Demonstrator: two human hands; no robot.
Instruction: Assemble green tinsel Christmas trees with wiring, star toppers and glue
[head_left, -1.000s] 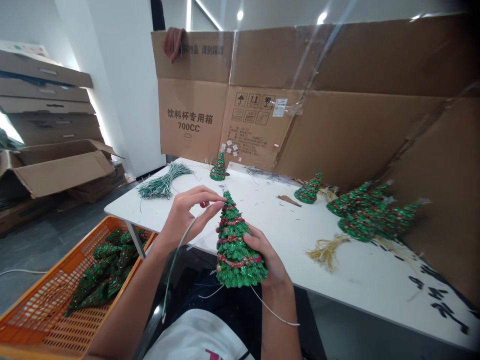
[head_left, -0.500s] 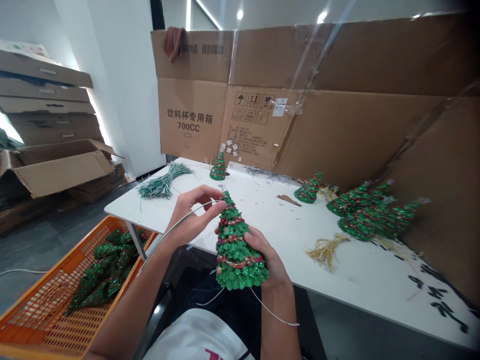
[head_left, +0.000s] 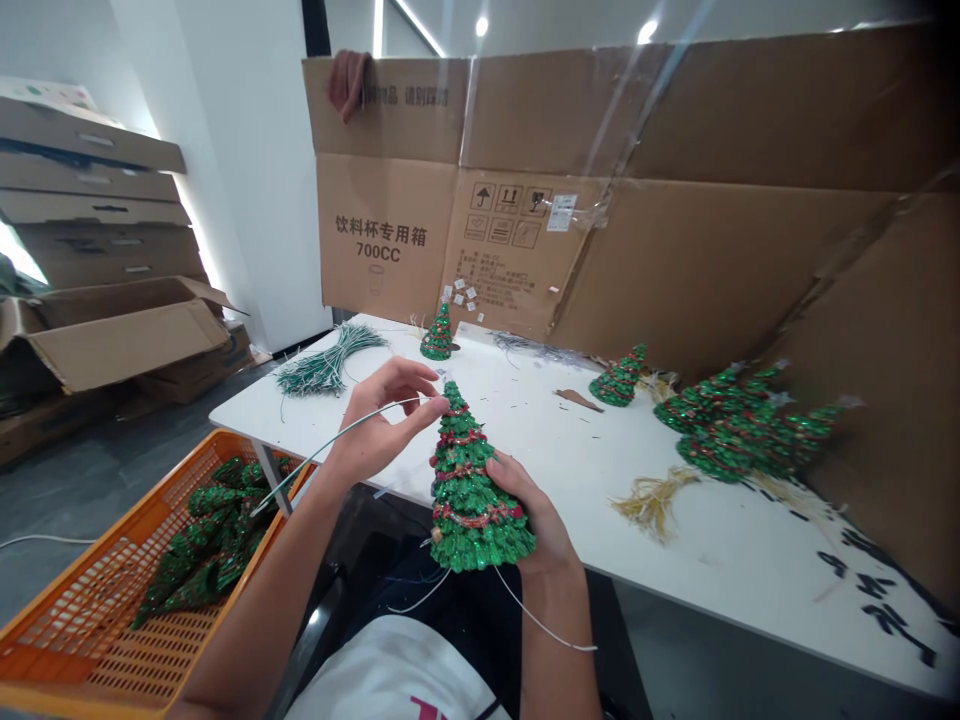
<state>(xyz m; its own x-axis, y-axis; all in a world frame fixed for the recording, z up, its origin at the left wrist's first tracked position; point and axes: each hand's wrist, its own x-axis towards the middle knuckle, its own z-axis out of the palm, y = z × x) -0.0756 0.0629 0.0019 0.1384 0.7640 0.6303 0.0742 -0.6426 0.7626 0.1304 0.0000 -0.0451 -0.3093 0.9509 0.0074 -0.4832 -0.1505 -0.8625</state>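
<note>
A small green Christmas tree (head_left: 476,490) with red and gold garlands stands upright in my right hand (head_left: 536,510), whose fingers wrap round its lower right side. My left hand (head_left: 386,420) is at the tree's tip, thumb and forefinger pinched on a thin green wire (head_left: 334,440). The wire's free length trails down to the left over my forearm. Whether the pinch also touches the tip I cannot tell. White wire ends (head_left: 547,620) hang from under the tree's base.
On the white table (head_left: 517,420) lie a bundle of green wires (head_left: 330,360), gold strings (head_left: 656,500) and several finished-looking trees (head_left: 735,430). An orange crate (head_left: 67,640) of green trees stands at lower left. Cardboard walls (head_left: 390,200) line the table's back and right.
The green wire's free end has swung outward to the left, away from my forearm. My left fingers have shifted slightly left at the tip; my right hand keeps its grip on the tree.
</note>
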